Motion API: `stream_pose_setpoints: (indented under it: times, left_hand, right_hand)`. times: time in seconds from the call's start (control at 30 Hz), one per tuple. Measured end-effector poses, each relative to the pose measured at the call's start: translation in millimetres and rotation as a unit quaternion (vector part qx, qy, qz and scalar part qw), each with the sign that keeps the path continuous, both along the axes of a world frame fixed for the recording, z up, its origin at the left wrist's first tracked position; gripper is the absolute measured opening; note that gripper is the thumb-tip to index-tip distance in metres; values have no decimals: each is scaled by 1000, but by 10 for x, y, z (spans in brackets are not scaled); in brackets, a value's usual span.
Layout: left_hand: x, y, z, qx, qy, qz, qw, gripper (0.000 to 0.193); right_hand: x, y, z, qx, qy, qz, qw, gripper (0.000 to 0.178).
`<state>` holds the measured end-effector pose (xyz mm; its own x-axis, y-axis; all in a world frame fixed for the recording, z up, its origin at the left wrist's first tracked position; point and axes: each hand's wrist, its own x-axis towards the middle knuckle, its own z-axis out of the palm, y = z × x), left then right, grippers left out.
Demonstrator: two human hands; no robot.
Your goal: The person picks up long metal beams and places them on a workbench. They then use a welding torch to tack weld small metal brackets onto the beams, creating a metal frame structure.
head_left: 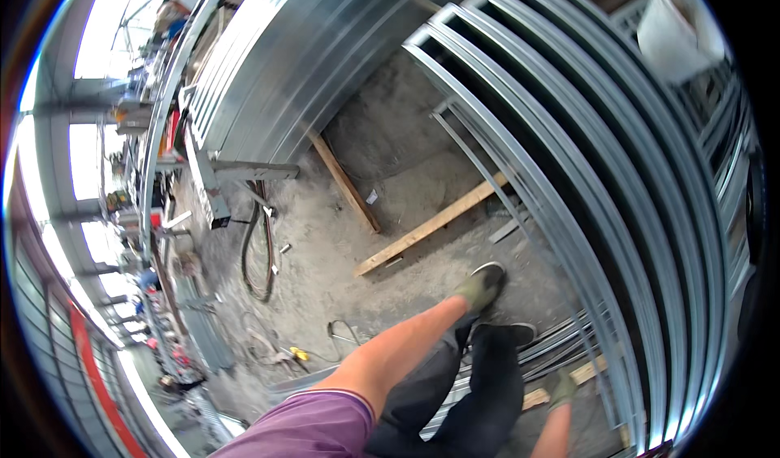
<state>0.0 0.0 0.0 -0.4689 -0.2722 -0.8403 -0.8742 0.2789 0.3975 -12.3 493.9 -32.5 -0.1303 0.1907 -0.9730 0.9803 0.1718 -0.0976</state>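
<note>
My left hand (480, 290), in an olive-green work glove, hangs at the end of my stretched arm, above the floor and overlapping a dark shoe. Its fingers are too small and merged to make out. Lower right, my right hand (559, 387), gloved alike, is beside a wooden batten (587, 370) and the lower part of a row of curved-looking galvanized steel profiles (561, 190). Whether it touches either one is unclear, and its fingers are not distinct. Thin metal rods (561, 348) lie between my feet and that row.
Two more wooden battens, a long one (431, 224) and a shorter one (345, 183), lie on the concrete floor. A stack of wide steel panels (284, 68) stands far left. A hose (258, 263) loops near a steel stand (213, 202). A white bucket (674, 36) is far right.
</note>
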Motion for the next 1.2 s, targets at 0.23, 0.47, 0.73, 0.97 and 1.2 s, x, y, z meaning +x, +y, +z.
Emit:
stream_pose_setpoints:
  times: [0.23,0.47,0.73,0.97,1.2]
  left_hand:
    - [1970,-276,1308,-3,-117,128,985,67]
    - [3953,197,3142,-43,-257,277,925,50]
    - [4871,1679,3686,16,-273,380,884,59]
    - [4291,480,3307,-8,-9,553,833,44]
    - [4045,-706,3577,7,18,528,849,49]
  right_hand:
    - [-699,-1069,2008,-23,17,180,983,17]
    - [-764,-1889,2726,-69,54,306,948,34]
    - [-1050,-2152,3142,-45,85,421,902,27]
    - [-841,-1960,3752,36,4,526,850,25]
    - [-545,-2457,3983,-3,113,701,705,33]
